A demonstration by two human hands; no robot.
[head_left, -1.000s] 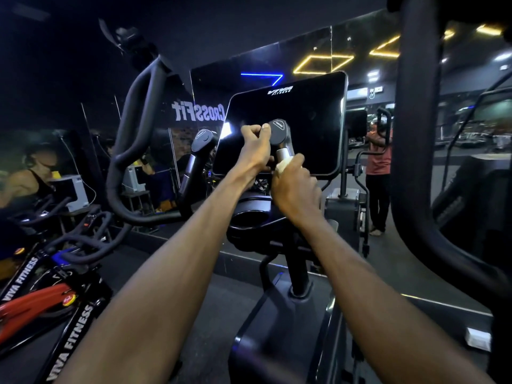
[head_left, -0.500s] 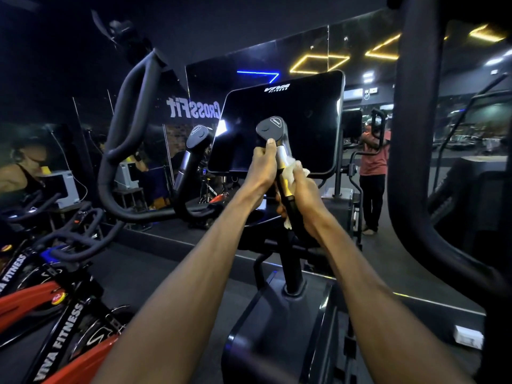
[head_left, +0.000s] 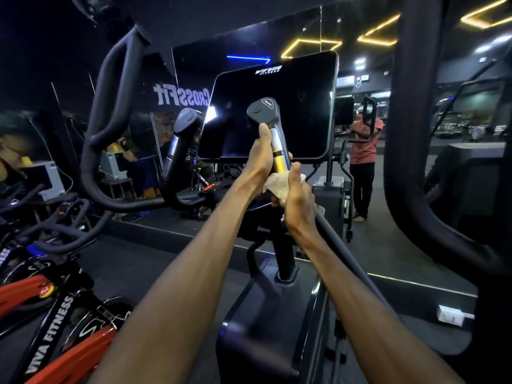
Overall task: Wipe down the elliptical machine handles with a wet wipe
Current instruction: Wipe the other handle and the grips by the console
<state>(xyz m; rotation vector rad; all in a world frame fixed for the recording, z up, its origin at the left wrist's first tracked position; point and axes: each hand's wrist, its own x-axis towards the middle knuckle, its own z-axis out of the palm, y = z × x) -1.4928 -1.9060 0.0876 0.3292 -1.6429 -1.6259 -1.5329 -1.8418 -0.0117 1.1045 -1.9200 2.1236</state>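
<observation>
Gripping the inner right handle [head_left: 277, 139] of the elliptical with the left hand [head_left: 259, 162], fingers wrapped round the shiny metal section, thumb up along its left side just below the grey capped top

Holding a crumpled white wet wipe [head_left: 282, 185] with the right hand [head_left: 300, 202], fingers curled round both wipe and handle just below the left hand, the two hands touching or nearly so, wipe bunched between palm and bar and showing at the left of the hand

Sloping down to the near right from under the right hand: the dark lower run of the same bar

Standing just behind the handle top: the dark console screen [head_left: 291, 106], unlit, logo at its upper edge

To the left, well apart: the matching inner left handle [head_left: 181, 139], untouched, and beyond it the big looped left arm bar [head_left: 110, 112]

At the near left: a red and black spin bike [head_left: 52, 328] lettered VIVA FITNESS

Along the far wall: a mirror [head_left: 318, 29] with reversed CrossFit lettering, and at the far right a person in a red shirt [head_left: 363, 151]
</observation>
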